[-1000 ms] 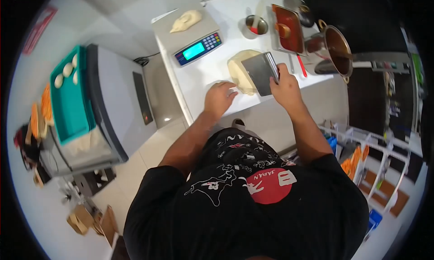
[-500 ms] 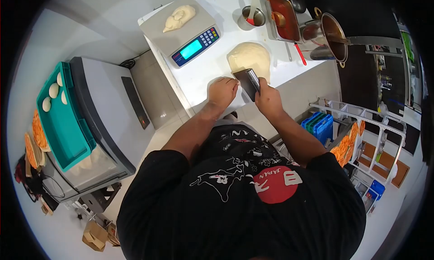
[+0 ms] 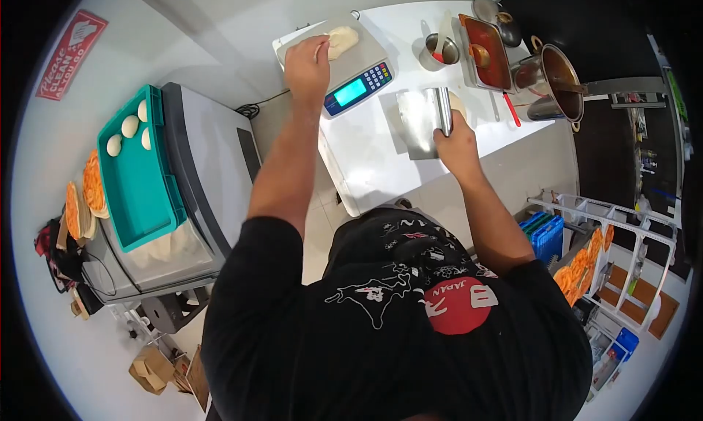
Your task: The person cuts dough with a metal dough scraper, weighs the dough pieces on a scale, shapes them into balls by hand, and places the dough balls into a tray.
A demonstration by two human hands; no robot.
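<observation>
Head view: near nine o'clock, a teal tray (image 3: 135, 198) holds dough balls (image 3: 129, 127). Near twelve, my left fingers (image 3: 322, 51) curl at a dough lump (image 3: 343, 42) on the scale (image 3: 359, 66); whether they grip, I cannot tell. Near two, my right fingers (image 3: 458, 122) clasp a scraper (image 3: 417, 124) partly hiding a dough piece (image 3: 456, 103) on the tabletop (image 3: 366, 165).

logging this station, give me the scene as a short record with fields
left hand: at the dough on the scale; grip unclear
right hand: holding the scraper
display: lit, reading illegible
other dough: on the table, partly hidden by the scraper
tray: teal, four pale balls at one end
</observation>
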